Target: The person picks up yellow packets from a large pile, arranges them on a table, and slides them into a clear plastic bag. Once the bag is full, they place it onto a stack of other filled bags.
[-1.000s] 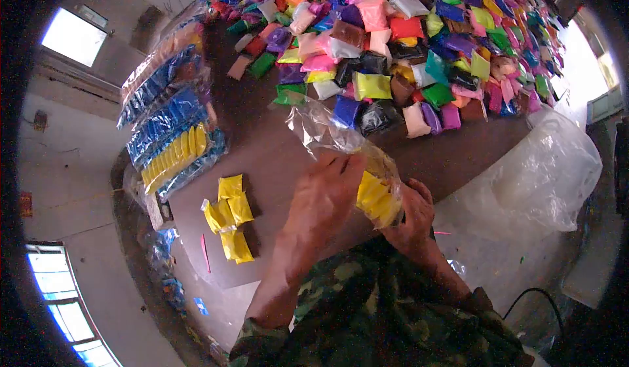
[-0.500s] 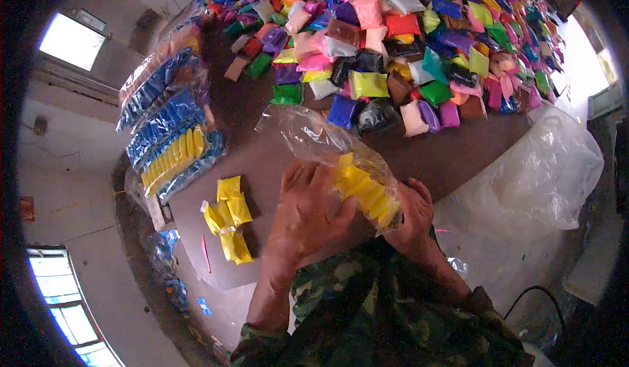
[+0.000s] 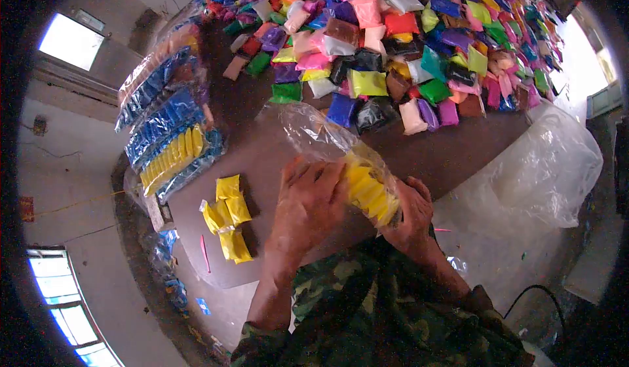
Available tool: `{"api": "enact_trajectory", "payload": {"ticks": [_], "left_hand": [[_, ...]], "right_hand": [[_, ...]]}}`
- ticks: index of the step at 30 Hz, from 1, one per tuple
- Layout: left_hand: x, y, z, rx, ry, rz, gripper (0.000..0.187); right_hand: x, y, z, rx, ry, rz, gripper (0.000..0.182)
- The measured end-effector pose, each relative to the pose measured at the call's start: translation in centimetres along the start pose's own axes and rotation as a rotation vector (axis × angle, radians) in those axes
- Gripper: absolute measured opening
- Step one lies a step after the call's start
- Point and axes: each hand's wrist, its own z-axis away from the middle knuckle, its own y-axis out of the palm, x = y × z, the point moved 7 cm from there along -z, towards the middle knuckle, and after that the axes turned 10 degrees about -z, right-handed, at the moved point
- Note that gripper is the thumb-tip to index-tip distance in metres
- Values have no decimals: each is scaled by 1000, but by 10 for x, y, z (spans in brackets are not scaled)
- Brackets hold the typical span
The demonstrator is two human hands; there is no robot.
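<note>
A clear plastic bag [image 3: 316,131] holding a row of yellow packets [image 3: 371,190] is between my hands, its loose end stretching up and left over the table. My right hand [image 3: 413,211] grips the filled lower end from the right side. On the other side my left hand [image 3: 310,200] is closed at the bag's plastic, fingers bent and slightly blurred, beside the uppermost yellow packets. Several loose yellow packets [image 3: 230,213] lie grouped on the brown table [image 3: 262,161], left of my left hand.
A big heap of multicoloured packets [image 3: 368,83] covers the back of the table. Filled bags of blue and yellow packets [image 3: 171,151] are stacked at the left edge. A large clear plastic sack [image 3: 544,170] stands at the right. A thin pink tool [image 3: 204,254] lies near the front left edge.
My left hand has drawn its thumb and fingers in, away from over the yellow packets, uncovering more of them. My right hand stays on the bag's lower end.
</note>
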Motion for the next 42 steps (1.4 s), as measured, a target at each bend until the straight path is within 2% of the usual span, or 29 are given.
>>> {"api": "enact_trajectory", "payload": {"ticks": [3, 6, 12, 13, 16, 19, 23, 27, 33, 36, 38, 40, 42], "left_hand": [[-6, -2, -6, -35, 22, -9, 22], [-5, -3, -8, -44, -58, 127, 19], [-5, 17, -2, -4, 17, 12, 16], [-5, 15, -2, 14, -12, 81, 16], [-11, 11, -2, 6, -59, 200, 15], [-8, 14, 4, -100, -47, 139, 15], [-3, 25, 13, -131, -50, 168, 16], [-2, 24, 10, -91, -107, 276, 16], [-4, 18, 13, -173, -30, 37, 22], [-7, 14, 16, -111, -47, -41, 39], [-6, 5, 18, -176, -51, 1, 34], [-2, -9, 24, -212, -77, 1, 32], [13, -29, 40, -210, -124, -38, 32]], "right_hand": [[-5, 4, 4, -8, 41, -18, 73], [-7, 3, 4, -5, 76, -34, 75], [-9, 6, 5, -18, 77, -91, 75], [-9, 6, 5, -21, 72, -84, 75], [-13, 8, 3, 64, 220, -87, 72], [0, 2, -4, -31, 22, -56, 80], [4, 4, -11, -3, 121, 4, 79], [-1, 5, -7, 0, 133, -40, 80], [-4, 8, 1, -42, 126, -34, 82], [-10, 8, 8, -38, 111, -41, 85], [-13, 8, 12, -36, 109, -51, 86], [-19, 14, 14, -27, 237, -107, 86], [-19, 16, 12, -29, 275, -160, 86]]}}
